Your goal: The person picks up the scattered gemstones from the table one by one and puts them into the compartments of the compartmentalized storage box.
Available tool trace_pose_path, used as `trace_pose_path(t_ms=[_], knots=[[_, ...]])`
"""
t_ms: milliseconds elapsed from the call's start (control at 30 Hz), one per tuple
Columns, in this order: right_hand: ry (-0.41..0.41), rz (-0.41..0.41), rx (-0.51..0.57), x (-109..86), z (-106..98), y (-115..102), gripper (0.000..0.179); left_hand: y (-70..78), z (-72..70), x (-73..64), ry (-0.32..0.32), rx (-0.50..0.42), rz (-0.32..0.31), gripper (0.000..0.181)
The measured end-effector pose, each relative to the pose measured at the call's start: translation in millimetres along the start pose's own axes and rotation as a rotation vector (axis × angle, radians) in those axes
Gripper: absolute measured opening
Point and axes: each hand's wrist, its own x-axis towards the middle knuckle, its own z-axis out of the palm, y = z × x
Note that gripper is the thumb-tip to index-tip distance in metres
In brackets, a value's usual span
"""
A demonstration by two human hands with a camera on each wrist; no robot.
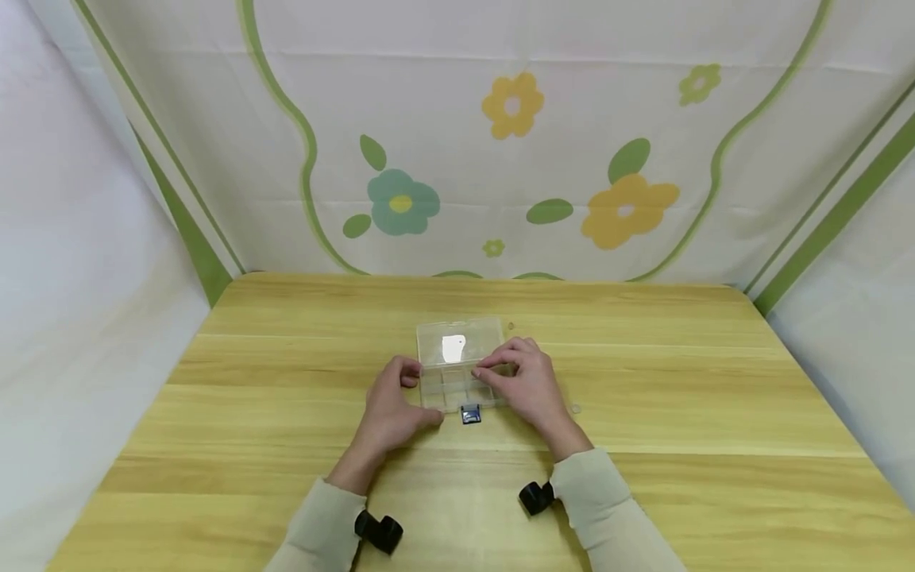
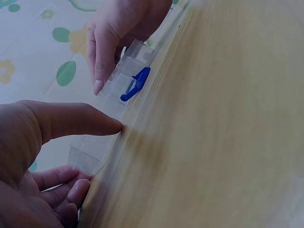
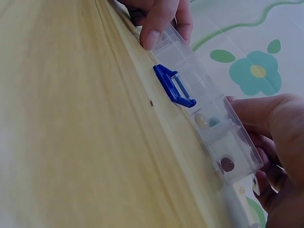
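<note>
A clear plastic compartment box (image 1: pixel 455 391) lies on the table with its lid (image 1: pixel 433 343) raised at the back and a blue latch (image 3: pixel 174 86) hanging at its front. My left hand (image 1: pixel 389 407) grips its left end, thumb along the front edge and fingers curled at the side. Over the right-hand compartments is my right hand (image 1: pixel 527 383), its thumb and index finger meeting; whether something small sits between them is hidden. In the right wrist view, a dark red bead (image 3: pixel 227 164) and a cream bead (image 3: pixel 202 120) are in compartments, beside a blurred teal piece (image 3: pixel 213 122).
One small piece (image 1: pixel 511 326) lies behind the right hand, near the lid. Another pale piece (image 1: pixel 576 408) is on the wooden table (image 1: pixel 686 413) to the right of that hand. A flowered cloth (image 1: pixel 457 159) hangs along the table's back edge.
</note>
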Motion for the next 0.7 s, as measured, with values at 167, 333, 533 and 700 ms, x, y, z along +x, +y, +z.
trace_pose_path(t_ms=[167,333,533,700], knots=[[0.000,-0.004,-0.001,-0.1,-0.2,0.7,0.007,-0.4,-0.1,0.5,-0.004,-0.009,-0.002,0.075],[-0.012,0.002,-0.010,-0.2,-1.2,1.0,0.008,-0.6,0.3,-0.3,0.001,-0.007,-0.003,0.075],[-0.015,0.000,-0.021,1.3,-2.2,1.3,0.008,-0.9,1.4,0.3,-0.003,0.007,0.005,0.075],[-0.027,-0.007,-0.031,2.2,-2.1,0.8,0.008,-0.2,1.0,-0.1,-0.013,0.027,0.005,0.076]])
